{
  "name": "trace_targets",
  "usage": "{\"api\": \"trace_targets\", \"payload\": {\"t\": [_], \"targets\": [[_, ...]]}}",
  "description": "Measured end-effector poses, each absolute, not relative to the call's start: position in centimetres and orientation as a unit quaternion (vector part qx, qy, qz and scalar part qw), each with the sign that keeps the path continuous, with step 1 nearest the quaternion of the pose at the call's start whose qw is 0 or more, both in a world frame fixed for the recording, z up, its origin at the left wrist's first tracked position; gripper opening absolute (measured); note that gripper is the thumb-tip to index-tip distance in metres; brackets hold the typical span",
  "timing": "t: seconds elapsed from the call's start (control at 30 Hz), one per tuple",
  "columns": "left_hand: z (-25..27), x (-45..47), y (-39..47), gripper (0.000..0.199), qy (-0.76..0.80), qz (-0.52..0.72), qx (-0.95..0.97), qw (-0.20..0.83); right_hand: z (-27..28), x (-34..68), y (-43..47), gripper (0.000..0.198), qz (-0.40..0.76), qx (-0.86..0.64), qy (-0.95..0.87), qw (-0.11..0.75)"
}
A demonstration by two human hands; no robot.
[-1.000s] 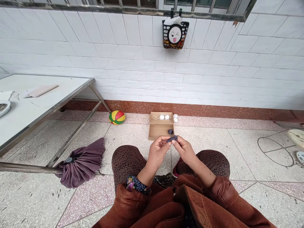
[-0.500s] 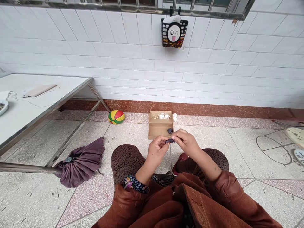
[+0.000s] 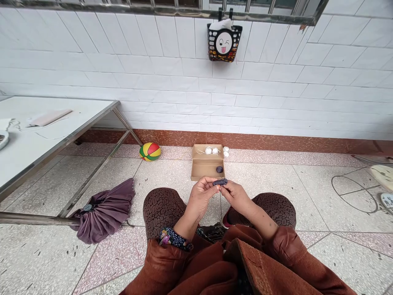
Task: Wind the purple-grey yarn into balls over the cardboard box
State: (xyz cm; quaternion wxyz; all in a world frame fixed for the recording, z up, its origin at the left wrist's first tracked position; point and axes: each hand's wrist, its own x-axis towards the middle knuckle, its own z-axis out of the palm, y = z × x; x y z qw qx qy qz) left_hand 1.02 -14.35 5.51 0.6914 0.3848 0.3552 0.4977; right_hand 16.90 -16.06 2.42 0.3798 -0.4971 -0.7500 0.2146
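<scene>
A small dark blue-grey bundle of wound yarn [image 3: 220, 182] is held level between my hands, in front of my knees. My left hand [image 3: 202, 194] pinches its left part between thumb and fingers. From below the right end, my right hand [image 3: 236, 196] closes its fingers on the yarn; any loose strand there is too fine to make out. Just beyond them lies an open cardboard box [image 3: 202, 169]. Inside its lower tray is a dark ball of yarn [image 3: 219, 169], and white balls of yarn [image 3: 208, 150] rest on the lid side.
More white balls [image 3: 226, 154] sit right of the box. A coloured ball [image 3: 150, 151] and a folded purple umbrella [image 3: 106, 215] lie on the floor at left, near a metal-framed table [image 3: 58, 139]. A black basket [image 3: 224, 43] hangs on the wall. A wire-framed stool [image 3: 354, 192] stands at right.
My right hand has moved from above the yarn bundle's right end down to below it, uncovering more of the bundle. My left hand keeps its hold in nearly the same place.
</scene>
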Motion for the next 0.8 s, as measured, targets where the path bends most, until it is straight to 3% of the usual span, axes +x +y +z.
{"api": "trace_targets", "payload": {"t": [0.2, 0.37, 0.6, 0.8], "targets": [[5.2, 0.3, -13.9, 0.023, 0.393, 0.512, 0.444, 0.621, 5.0, 16.2, -17.2, 0.016, 0.2, -0.48, -0.788, 0.33], [5.3, -0.2, -13.8, 0.019, 0.417, 0.493, 0.507, 0.571, 7.1, 17.0, -16.8, 0.018, 0.148, -0.48, -0.785, 0.363], [6.1, 0.2, -14.6, 0.019, 0.355, 0.452, 0.514, 0.636, 5.7, 18.4, -15.3, 0.019, 0.154, -0.52, -0.737, 0.403], [5.7, 0.7, -14.7, 0.022, 0.366, 0.5, 0.441, 0.649, 3.3, 17.3, -16.4, 0.02, 0.19, -0.519, -0.741, 0.38]]}}
